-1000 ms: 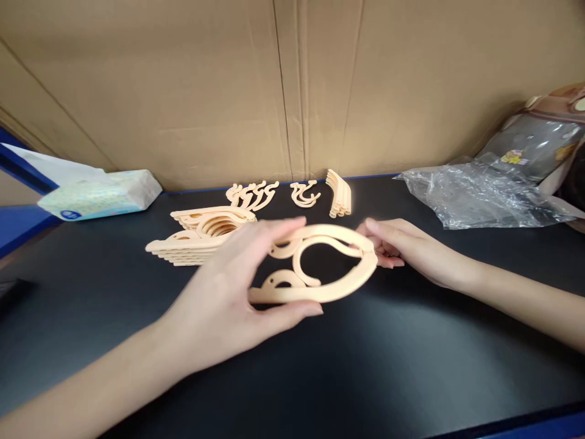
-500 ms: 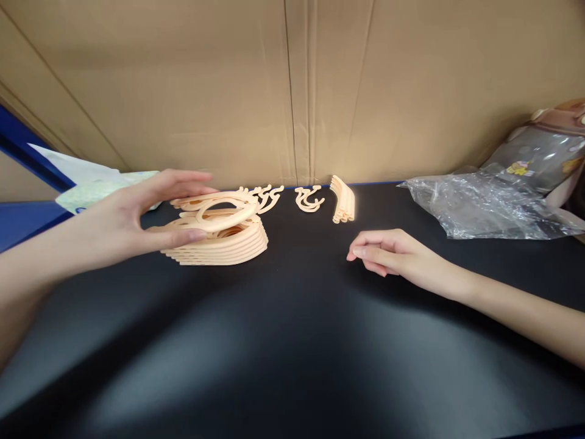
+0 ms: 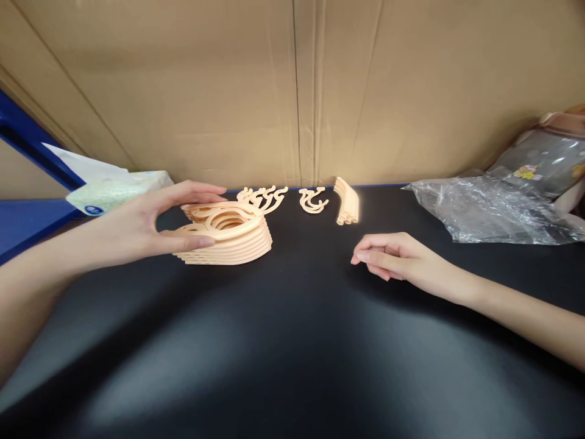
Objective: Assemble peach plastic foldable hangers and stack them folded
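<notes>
A stack of flat peach plastic hanger-shaped pieces [image 3: 237, 241] lies on the black table [image 3: 292, 341], left of centre. My left hand [image 3: 146, 225] is at the stack's left end. Its thumb is on the front edge and its fingers lie over the back, pinching the top piece [image 3: 228, 222], which rests on the pile. My right hand [image 3: 397, 259] rests on the table to the right, fingers loosely curled, holding nothing. Behind lie small peach hooks [image 3: 262, 198], two more hooks [image 3: 313, 201] and a bundle of curved peach strips [image 3: 348, 204].
A cardboard wall [image 3: 292, 91] closes off the back of the table. A tissue pack [image 3: 114, 189] sits at the far left by a blue frame [image 3: 27, 131]. Crumpled clear plastic bags [image 3: 493, 210] and a packaged item [image 3: 543, 158] lie at the far right.
My left hand carried the peach piece from the table's middle to the left and set it on top of the stack. My right hand let go of it and stayed on the table.
</notes>
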Demonstrator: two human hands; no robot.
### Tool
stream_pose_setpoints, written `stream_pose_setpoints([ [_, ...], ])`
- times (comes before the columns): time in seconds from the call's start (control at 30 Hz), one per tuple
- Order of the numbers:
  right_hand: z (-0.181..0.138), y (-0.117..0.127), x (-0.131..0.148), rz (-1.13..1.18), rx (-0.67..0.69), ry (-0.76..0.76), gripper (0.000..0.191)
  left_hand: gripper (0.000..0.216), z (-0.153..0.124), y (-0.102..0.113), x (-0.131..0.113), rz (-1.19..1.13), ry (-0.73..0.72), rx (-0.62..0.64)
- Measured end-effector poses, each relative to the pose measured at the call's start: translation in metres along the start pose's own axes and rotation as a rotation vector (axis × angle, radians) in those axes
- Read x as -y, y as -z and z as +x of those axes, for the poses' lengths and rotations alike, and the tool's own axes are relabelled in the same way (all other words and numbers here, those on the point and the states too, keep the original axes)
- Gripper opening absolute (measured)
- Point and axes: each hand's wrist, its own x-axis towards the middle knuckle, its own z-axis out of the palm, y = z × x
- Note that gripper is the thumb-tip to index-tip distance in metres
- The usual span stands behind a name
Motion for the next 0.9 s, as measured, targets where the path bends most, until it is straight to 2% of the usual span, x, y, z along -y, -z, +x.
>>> stream_pose_setpoints([
  [0.9, -0.0003, 0.0005, 0.0014, 0.001, 0.007, -0.027, 0.030, 0.071, -0.0012, 0.0013, -0.0029, 0.009, 0.012, 0.043],
])
